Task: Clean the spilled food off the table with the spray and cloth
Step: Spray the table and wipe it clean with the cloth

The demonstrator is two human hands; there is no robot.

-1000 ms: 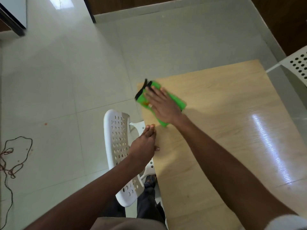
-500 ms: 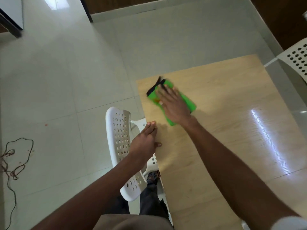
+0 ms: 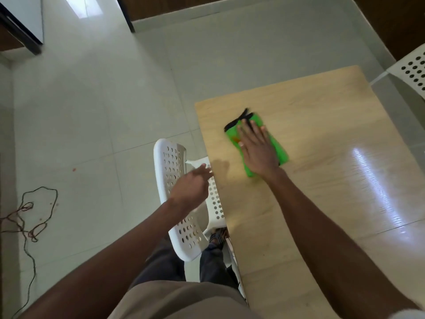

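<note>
Green cloth (image 3: 277,147) slid inward under flat R hand (image 3: 258,150); L hand (image 3: 190,187) lifted off table (image 3: 333,180), seemingly relaxed, empty.

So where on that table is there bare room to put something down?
Most of the table is bare: the whole stretch right of the green cloth to the far edge, and the near part beside the right forearm. It is crowded only near the left edge, where the right hand presses the cloth.
</note>
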